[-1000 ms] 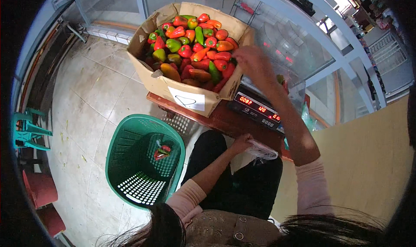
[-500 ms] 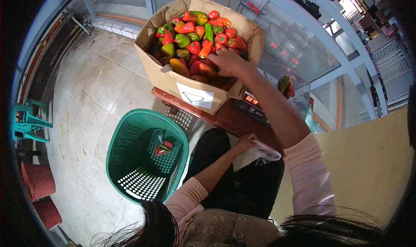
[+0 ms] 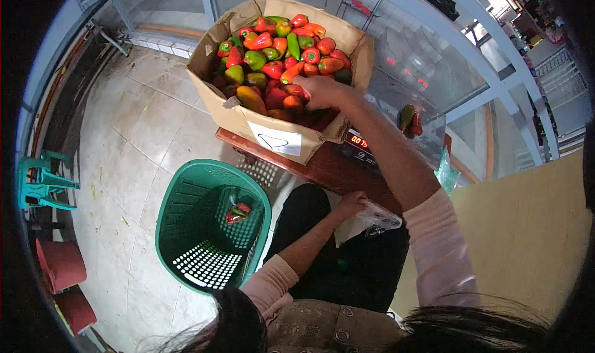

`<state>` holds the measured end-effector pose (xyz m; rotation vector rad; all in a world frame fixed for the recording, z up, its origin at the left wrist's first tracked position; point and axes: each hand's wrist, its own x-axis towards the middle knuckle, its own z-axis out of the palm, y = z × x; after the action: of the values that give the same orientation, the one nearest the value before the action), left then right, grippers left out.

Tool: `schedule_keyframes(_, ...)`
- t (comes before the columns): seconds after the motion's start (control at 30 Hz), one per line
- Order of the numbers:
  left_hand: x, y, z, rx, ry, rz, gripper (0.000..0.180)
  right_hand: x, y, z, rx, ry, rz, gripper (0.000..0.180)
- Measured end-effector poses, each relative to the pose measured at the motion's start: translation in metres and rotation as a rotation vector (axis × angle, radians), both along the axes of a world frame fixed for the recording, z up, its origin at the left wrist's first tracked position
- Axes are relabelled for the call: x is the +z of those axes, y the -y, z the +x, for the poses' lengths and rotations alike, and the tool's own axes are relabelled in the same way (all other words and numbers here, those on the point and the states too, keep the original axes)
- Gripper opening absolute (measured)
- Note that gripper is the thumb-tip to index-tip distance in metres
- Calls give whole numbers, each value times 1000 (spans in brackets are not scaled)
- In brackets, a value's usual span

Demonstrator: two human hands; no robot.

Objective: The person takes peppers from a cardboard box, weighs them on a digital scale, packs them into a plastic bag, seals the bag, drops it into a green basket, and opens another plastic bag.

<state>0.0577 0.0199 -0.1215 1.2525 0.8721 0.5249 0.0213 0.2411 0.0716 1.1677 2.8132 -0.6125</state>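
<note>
Now the right hand [image 3: 322,91] is down in the box [image 3: 273,120] at upper centre, fingers curled over the red and green peppers [image 3: 279,49]; whether it actually grips one, I cannot tell. Lower down, the left hand [image 3: 353,203] is closed on a clear plastic bag [image 3: 379,215], held over the lap at mid frame. Out from there, the box stands on a reddish table [image 3: 322,170] with a scale [image 3: 359,145] just beside it, its red display lit. Right of the scale, a bag with a few peppers [image 3: 410,119] sits by the glass. At lower left, a green basket [image 3: 186,229] on the floor holds only one or two peppers [image 3: 237,212]. By my read it's early going: box nearly full, basket nearly bare, the held bag apparently unfilled.
</note>
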Motion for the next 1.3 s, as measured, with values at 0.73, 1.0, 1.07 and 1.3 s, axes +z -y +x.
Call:
schedule_keyframes(0.73, -6, -2, 4, -97, -88, 23, 28, 9, 3, 2, 52, 132, -44, 59)
schedule_keyframes(1.0, 4, -4, 0, -66, -43, -10, 24, 6, -17, 14, 101, -155, -27, 59)
schedule_keyframes(1.07, 7, -4, 0, -55, -69, -100, 23, 20, -18, 21, 48, -129, -46, 66)
schedule_keyframes(1.3, -7, -1, 2, -39, 3, -10, 25, 36, -23, 34, -333, -510, -540, 81)
